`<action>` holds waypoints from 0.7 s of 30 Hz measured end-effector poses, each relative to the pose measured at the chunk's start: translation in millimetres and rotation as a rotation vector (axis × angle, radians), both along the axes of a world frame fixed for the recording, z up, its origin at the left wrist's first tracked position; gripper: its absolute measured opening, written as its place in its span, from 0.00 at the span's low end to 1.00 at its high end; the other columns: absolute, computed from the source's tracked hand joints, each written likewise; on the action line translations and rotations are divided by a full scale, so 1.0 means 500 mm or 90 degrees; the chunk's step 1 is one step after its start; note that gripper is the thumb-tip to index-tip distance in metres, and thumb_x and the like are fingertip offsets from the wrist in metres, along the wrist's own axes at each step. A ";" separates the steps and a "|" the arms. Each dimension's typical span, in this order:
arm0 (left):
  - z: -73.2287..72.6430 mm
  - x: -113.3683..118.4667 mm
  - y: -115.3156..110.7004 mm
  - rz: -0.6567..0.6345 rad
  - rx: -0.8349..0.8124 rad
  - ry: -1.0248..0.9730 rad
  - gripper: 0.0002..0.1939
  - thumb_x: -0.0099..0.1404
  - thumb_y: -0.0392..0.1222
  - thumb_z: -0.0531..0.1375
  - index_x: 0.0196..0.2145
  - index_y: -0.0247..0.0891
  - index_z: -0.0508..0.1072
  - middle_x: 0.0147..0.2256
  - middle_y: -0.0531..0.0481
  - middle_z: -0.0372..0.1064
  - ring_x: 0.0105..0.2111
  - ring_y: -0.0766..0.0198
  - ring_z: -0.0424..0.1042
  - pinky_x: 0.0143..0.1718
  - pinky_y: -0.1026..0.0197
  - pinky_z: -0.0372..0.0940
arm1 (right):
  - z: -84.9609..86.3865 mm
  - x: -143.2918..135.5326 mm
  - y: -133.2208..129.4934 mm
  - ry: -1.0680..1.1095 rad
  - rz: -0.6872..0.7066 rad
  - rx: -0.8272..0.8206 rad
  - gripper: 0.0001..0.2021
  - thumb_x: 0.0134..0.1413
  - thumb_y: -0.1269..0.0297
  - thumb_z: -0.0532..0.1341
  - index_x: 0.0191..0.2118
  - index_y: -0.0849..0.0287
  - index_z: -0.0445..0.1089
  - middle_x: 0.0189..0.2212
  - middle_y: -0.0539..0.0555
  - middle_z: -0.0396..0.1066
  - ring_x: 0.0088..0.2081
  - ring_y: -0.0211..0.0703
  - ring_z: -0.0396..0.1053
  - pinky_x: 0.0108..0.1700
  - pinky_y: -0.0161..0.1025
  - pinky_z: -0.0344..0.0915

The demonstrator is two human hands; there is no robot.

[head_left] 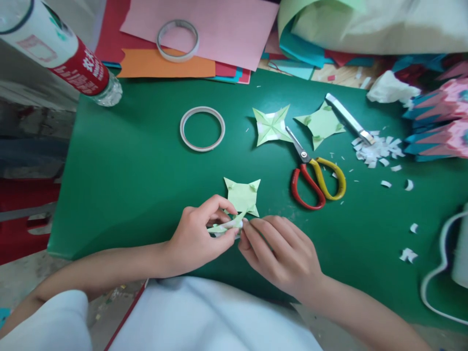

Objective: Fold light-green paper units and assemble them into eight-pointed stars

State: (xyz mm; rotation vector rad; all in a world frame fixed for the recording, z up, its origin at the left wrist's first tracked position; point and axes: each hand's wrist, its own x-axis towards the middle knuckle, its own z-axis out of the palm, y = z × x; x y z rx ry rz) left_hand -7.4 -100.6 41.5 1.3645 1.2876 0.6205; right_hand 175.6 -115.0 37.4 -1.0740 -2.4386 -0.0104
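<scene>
Between the thumb and fingers of my left hand (204, 234) is a small light-green folded paper piece (224, 226) with white patches, seen nearly edge-on. My right hand (281, 251) has its fingers pinched at the right end of that piece; the fingertips partly hide what they grip. Just beyond my hands a pale green four-pointed paper star (242, 196) lies flat on the green table (146, 161). Farther back lie another paper star with white strips (272, 126) and a paper star with curled tabs (321, 123).
Scissors (304, 155) with red and yellow handles lie right of centre. A tape roll (182, 141) and a utility knife (349, 119) lie on the table, near white scraps (380, 150). A bottle (87, 70) stands left; coloured paper (204, 22) is stacked behind, and pink-blue folded paper (442, 119) sits right.
</scene>
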 end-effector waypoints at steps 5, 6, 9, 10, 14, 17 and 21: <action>-0.006 0.001 -0.004 -0.005 -0.010 -0.012 0.10 0.57 0.34 0.63 0.36 0.40 0.67 0.27 0.58 0.75 0.27 0.70 0.75 0.30 0.71 0.66 | -0.002 -0.001 -0.002 -0.009 0.004 0.008 0.02 0.54 0.71 0.64 0.34 0.62 0.72 0.26 0.54 0.71 0.29 0.41 0.66 0.28 0.40 0.62; -0.006 0.001 -0.004 -0.007 -0.014 -0.010 0.10 0.57 0.34 0.63 0.36 0.40 0.67 0.27 0.58 0.75 0.27 0.70 0.75 0.29 0.70 0.66 | -0.002 0.000 -0.001 -0.008 0.005 -0.001 0.01 0.53 0.71 0.64 0.33 0.62 0.71 0.26 0.54 0.71 0.29 0.40 0.66 0.28 0.40 0.63; -0.003 0.000 -0.001 -0.012 -0.021 -0.006 0.10 0.56 0.34 0.63 0.36 0.40 0.67 0.25 0.58 0.74 0.25 0.71 0.73 0.29 0.70 0.65 | 0.001 0.003 0.004 0.009 0.016 -0.049 0.02 0.53 0.74 0.62 0.32 0.61 0.71 0.25 0.53 0.69 0.28 0.39 0.65 0.29 0.40 0.64; -0.002 -0.001 0.000 -0.012 -0.024 -0.005 0.11 0.56 0.34 0.63 0.36 0.40 0.67 0.25 0.58 0.73 0.24 0.71 0.72 0.28 0.70 0.64 | 0.003 0.005 0.007 0.017 0.023 -0.070 0.03 0.53 0.74 0.62 0.32 0.61 0.70 0.25 0.53 0.69 0.28 0.39 0.64 0.29 0.39 0.64; 0.001 -0.005 0.005 -0.013 -0.053 -0.002 0.12 0.55 0.35 0.64 0.37 0.40 0.67 0.24 0.59 0.73 0.23 0.71 0.70 0.27 0.69 0.63 | 0.010 0.017 0.024 0.059 0.064 -0.164 0.04 0.56 0.75 0.60 0.33 0.60 0.70 0.26 0.53 0.70 0.29 0.38 0.63 0.30 0.38 0.64; 0.002 -0.009 0.011 -0.017 -0.094 -0.026 0.12 0.56 0.37 0.64 0.37 0.40 0.67 0.25 0.58 0.73 0.24 0.71 0.71 0.29 0.69 0.64 | 0.012 0.029 0.039 0.100 0.104 -0.243 0.04 0.58 0.74 0.59 0.34 0.61 0.69 0.28 0.54 0.71 0.30 0.38 0.62 0.30 0.38 0.63; 0.003 -0.011 0.019 -0.016 -0.147 -0.056 0.13 0.56 0.39 0.65 0.37 0.40 0.66 0.26 0.57 0.74 0.24 0.70 0.72 0.29 0.69 0.65 | 0.011 0.036 0.046 0.112 0.117 -0.262 0.03 0.59 0.74 0.59 0.35 0.62 0.70 0.29 0.54 0.71 0.30 0.38 0.62 0.30 0.38 0.62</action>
